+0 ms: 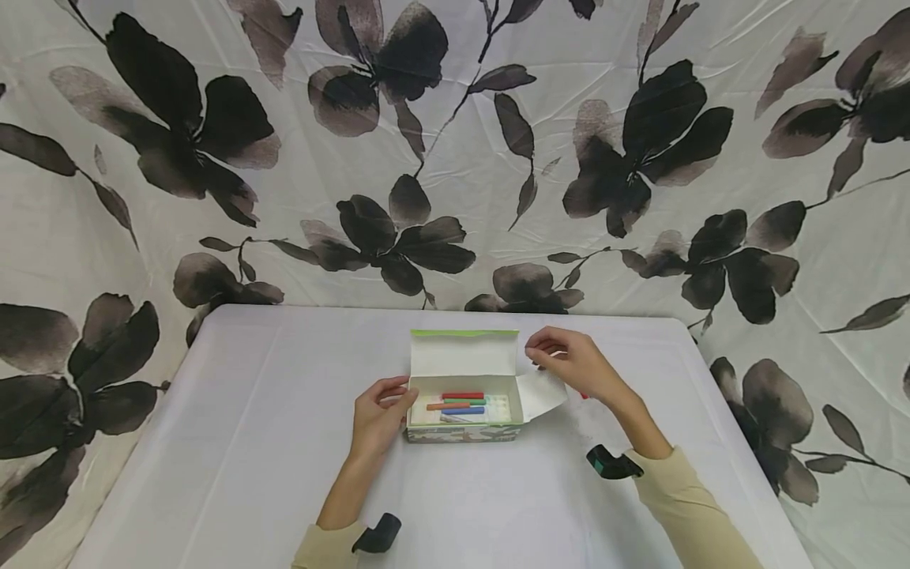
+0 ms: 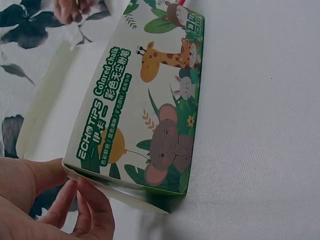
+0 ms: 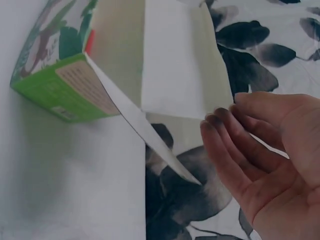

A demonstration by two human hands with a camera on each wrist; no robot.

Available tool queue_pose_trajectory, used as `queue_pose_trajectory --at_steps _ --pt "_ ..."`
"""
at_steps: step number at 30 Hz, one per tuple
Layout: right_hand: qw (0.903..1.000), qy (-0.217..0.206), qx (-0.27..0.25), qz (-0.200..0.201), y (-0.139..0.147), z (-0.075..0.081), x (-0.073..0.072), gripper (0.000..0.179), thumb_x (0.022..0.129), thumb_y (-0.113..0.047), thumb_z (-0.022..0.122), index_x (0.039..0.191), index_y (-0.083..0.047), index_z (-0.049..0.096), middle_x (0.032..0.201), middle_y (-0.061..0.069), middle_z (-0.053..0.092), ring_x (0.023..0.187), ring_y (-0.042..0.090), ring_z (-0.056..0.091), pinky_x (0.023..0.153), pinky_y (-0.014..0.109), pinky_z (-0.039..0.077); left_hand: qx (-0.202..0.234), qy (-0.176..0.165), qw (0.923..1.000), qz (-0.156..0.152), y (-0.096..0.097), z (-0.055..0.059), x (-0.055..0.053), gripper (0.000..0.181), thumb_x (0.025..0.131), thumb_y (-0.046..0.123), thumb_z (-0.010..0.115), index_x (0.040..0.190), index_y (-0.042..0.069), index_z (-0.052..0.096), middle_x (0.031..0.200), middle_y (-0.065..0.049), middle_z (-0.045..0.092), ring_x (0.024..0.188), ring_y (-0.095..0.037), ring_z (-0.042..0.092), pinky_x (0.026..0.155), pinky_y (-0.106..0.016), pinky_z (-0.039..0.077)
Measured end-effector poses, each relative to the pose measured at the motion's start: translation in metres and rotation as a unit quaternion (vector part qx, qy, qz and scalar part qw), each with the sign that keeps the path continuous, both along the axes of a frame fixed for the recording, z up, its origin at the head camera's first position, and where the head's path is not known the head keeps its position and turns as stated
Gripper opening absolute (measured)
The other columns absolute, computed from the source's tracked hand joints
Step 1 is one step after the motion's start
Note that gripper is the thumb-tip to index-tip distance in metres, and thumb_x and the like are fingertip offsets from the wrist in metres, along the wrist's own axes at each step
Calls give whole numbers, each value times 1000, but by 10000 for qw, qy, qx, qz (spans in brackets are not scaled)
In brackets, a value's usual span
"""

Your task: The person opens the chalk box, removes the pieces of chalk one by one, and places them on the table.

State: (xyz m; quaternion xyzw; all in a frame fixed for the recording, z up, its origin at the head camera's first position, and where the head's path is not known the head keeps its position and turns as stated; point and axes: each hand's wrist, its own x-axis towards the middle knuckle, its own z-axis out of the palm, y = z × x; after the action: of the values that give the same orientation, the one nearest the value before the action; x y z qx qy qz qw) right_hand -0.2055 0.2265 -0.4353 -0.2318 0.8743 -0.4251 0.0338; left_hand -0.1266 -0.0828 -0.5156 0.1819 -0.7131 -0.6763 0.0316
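An open box of colored chalk (image 1: 464, 433) stands on the table, its lid raised at the back and a white side flap (image 1: 542, 395) spread out to the right. Inside lie several chalk sticks, among them a red stick (image 1: 463, 395), an orange stick (image 1: 448, 406) and a blue stick (image 1: 463, 411). My left hand (image 1: 380, 417) pinches the box's left edge, thumb at the corner and fingers at the side flap (image 2: 132, 195). Beside the raised lid (image 3: 175, 60), my right hand (image 1: 572, 363) hovers with bent fingers, and I see nothing held in it.
A small red object (image 1: 584, 396), partly hidden by the right hand, lies right of the box. The white-covered table (image 1: 284, 442) ends at the back against a floral cloth (image 1: 455, 158). Black wrist cameras (image 1: 613, 462) sit at both sleeves.
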Motion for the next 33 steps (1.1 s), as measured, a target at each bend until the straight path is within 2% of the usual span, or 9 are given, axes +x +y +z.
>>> queue_pose_trajectory --at_steps 4,10,15,24,28,33 --pt "9994 69 177 297 -11 -5 1 13 96 -11 73 106 -3 73 97 4 74 91 18 70 78 31 60 -11 9 10000 5 0 0 0 33 92 10 78 122 -1 70 107 -12 65 83 -13 59 61 -20 53" --pt "9963 29 121 850 -27 -17 1 14 94 -8 75 106 0 72 95 4 73 89 17 69 80 31 59 -54 -6 10000 22 -1 0 -1 33 91 10 78 121 -1 70 107 -12 66 83 -14 59 62 -20 53" --pt "9938 -150 223 1080 -40 -24 2 16 93 -6 76 106 1 72 93 3 72 88 15 68 82 33 59 20 -48 10000 2 -1 1 0 34 91 10 78 122 -1 70 108 -11 65 85 -13 59 62 -20 53" --pt "9880 -380 475 1418 -59 -38 5 19 94 -8 75 109 4 70 94 2 72 86 10 65 80 26 57 23 -126 9999 31 0 0 -2 34 92 7 77 124 -2 69 106 -9 64 88 -14 60 64 -20 53" --pt "9839 -332 583 1659 -65 -48 6 17 94 -5 75 108 4 71 93 2 72 84 8 65 78 23 57 -4 -68 10000 34 1 0 -1 33 92 8 78 122 -2 69 107 -11 65 88 -14 61 63 -19 53" --pt "9769 -268 621 2026 -73 -57 7 16 93 -1 74 108 6 70 93 7 73 82 12 68 74 22 57 47 37 10000 -15 1 2 2 34 92 10 78 122 -2 69 108 -13 65 87 -13 61 62 -19 53"
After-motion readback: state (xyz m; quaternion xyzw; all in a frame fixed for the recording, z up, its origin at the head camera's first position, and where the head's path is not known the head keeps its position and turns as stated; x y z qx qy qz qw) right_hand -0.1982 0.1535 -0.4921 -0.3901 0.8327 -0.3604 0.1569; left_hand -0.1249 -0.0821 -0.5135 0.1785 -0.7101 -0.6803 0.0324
